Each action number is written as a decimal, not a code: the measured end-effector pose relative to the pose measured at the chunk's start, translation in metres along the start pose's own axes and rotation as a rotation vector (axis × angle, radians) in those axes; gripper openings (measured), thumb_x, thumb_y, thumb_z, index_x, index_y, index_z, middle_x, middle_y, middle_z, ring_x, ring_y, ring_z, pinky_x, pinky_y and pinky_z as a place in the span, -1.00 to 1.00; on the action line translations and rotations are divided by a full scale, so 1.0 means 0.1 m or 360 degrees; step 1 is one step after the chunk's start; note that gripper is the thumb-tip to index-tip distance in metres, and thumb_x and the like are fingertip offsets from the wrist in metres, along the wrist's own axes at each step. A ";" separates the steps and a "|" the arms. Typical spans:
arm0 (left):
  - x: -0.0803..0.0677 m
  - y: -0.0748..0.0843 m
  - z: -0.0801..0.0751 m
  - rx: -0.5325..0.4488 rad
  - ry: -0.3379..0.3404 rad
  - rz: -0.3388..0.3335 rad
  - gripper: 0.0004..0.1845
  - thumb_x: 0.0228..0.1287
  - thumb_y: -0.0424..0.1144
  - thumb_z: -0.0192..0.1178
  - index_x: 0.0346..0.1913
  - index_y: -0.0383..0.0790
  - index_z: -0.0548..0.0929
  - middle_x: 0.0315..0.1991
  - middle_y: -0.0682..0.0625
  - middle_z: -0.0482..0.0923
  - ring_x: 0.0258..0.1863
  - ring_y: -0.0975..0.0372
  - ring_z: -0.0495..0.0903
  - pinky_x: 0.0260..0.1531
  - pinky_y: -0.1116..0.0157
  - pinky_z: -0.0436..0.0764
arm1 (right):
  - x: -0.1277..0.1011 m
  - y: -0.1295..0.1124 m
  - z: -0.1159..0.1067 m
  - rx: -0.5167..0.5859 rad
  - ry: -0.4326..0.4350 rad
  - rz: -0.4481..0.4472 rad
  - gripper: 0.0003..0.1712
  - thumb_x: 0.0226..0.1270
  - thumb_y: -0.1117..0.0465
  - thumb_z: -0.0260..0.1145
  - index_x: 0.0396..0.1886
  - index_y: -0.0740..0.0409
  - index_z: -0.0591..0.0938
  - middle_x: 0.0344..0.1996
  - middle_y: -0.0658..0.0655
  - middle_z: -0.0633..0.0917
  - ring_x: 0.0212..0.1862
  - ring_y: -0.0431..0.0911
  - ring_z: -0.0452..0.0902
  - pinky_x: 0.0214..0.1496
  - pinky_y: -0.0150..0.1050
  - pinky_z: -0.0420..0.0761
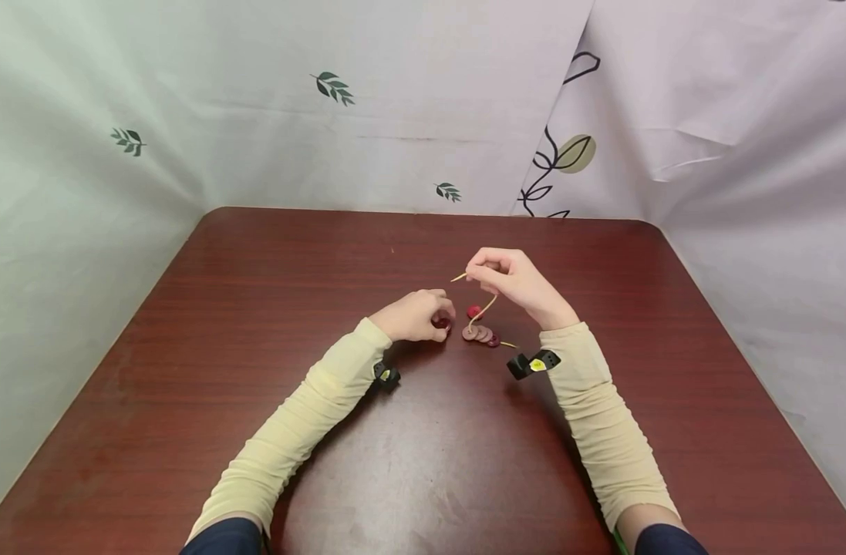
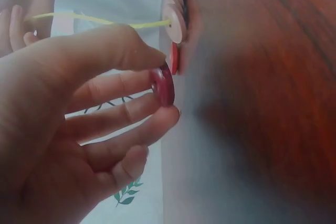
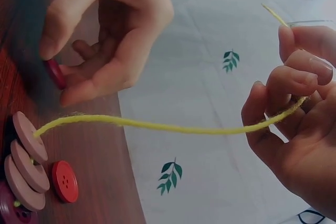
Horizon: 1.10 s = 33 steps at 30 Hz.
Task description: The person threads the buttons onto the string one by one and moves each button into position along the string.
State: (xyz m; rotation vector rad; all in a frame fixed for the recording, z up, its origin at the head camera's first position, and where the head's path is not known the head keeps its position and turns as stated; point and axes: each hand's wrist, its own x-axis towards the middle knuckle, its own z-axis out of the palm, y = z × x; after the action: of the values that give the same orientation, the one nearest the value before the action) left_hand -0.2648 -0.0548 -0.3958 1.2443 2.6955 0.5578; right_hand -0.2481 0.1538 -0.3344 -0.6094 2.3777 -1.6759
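**Buttons on a string, one more pinched up**

So here we've got the left hand [image 1: 416,316] down at the table [image 1: 256,308], thumb and fingertips curled around a dark red button [image 2: 163,85], pinching it on edge just off the wood. The other fingers are loosely bent underneath it.

The right hand [image 1: 513,281] is lifted a bit higher and further back, fingers curled in around a yellow string [image 3: 157,125]. The short free end pokes out past the fingertips, and the rest runs down to the table.

That string goes through a little stack of pink buttons [image 3: 29,163], which lie overlapping on the wood between our two hands. A purple button [image 3: 13,211] sits at the near end of the stack, also threaded as far as we can tell. A loose bright red button [image 3: 65,181] lies flat just beside the stack, not on the string.

Leaf-print cloth [image 1: 395,116] hangs all around the table.
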 end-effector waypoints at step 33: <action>-0.15 -0.03 -0.43 -0.1024 0.0541 0.0029 -0.71 0.15 -0.42 0.29 -0.04 -0.21 0.60 -0.12 -0.09 0.71 -0.12 0.23 0.69 -0.13 0.15 0.68 | 0.02 0.07 0.00 -0.0259 -0.0010 -0.0017 -0.78 0.32 0.12 0.32 -0.24 0.21 0.65 -0.62 -0.02 0.50 -0.46 -0.13 0.40 -0.41 -0.30 0.38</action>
State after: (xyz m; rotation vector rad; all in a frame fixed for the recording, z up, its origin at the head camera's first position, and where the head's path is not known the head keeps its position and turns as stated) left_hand -0.2679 -0.0802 -0.3575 1.0517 2.3976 1.6014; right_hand -0.2513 0.1547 -0.3410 -0.6523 2.5278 -1.4918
